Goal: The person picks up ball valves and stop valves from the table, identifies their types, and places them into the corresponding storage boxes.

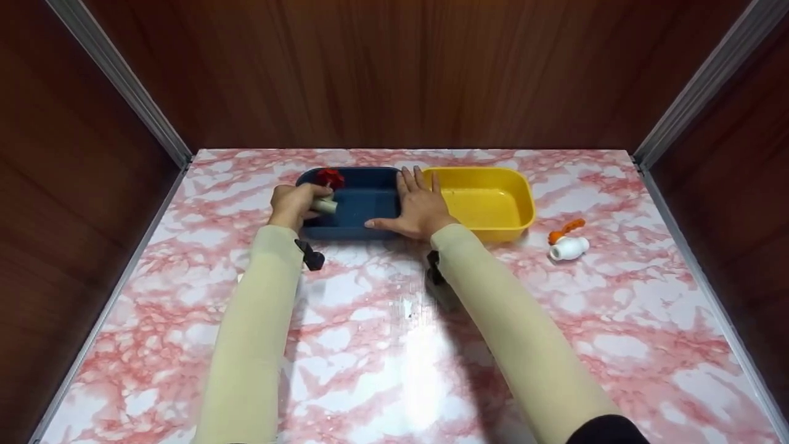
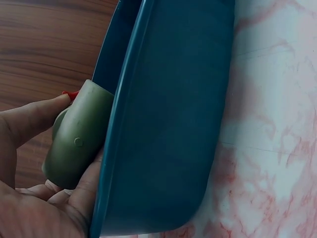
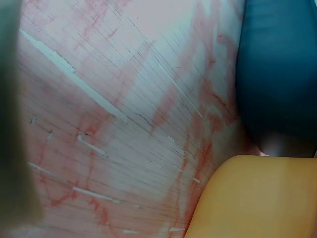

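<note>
My left hand (image 1: 294, 203) grips a green plastic valve (image 1: 325, 206) with a red handle (image 1: 330, 178), over the left end of the blue tub (image 1: 363, 232). In the left wrist view the valve's barrel (image 2: 79, 134) lies between thumb and fingers, right at the tub's rim (image 2: 121, 104). My right hand (image 1: 422, 209) is spread across the adjoining edges of the blue tub and the yellow tub (image 1: 502, 235), its thumb pointing left over the blue one. The right wrist view leaves this hand out, showing only the outer walls of the blue tub (image 3: 277, 74) and yellow tub (image 3: 257, 198).
To the right of the yellow tub lies a white valve (image 1: 569, 248) with an orange handle (image 1: 566, 230) on the marbled pink tabletop (image 1: 345, 345). Brown wood-grain panels (image 1: 394, 74) enclose the table at the back and both sides.
</note>
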{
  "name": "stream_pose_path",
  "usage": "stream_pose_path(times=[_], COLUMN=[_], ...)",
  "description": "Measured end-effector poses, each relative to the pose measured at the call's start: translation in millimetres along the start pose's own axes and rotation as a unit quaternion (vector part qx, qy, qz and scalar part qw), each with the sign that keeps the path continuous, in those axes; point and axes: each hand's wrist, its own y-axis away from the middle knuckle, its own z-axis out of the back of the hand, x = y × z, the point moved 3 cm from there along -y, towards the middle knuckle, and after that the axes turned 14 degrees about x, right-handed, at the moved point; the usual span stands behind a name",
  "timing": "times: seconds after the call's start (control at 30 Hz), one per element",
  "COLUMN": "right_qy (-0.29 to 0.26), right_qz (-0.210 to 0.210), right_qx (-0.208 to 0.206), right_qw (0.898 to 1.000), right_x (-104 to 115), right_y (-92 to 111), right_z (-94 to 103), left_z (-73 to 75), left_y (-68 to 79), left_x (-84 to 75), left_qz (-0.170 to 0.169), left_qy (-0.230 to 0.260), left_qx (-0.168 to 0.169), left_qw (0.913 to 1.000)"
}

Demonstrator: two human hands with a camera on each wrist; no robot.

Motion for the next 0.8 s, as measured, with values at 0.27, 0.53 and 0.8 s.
stream_pose_path(times=[0.27, 0.53, 0.8], right_qy=[0.002, 0.009, 0.002], right_qz=[0.001, 0.001, 0.002], right_qx=[-0.002, 0.002, 0.003], right_qw=[1.0, 1.0, 1.0], right_x=[0.2, -0.2, -0.1], right_y=[-0.4, -1.3, -0.5], right_z=[0.0, 1.3, 0.9], left_z=[-3.7, -4.2, -4.2], left_y=[3.8, 3.0, -0.1], left_x=[1.0, 0.7, 1.6], left_qz=[-0.007, 0.003, 0.006], left_qy=[-0.021, -0.035, -0.043], left_qx=[-0.006, -0.012, -0.008], left_qw=[0.9997, 0.9993, 0.999])
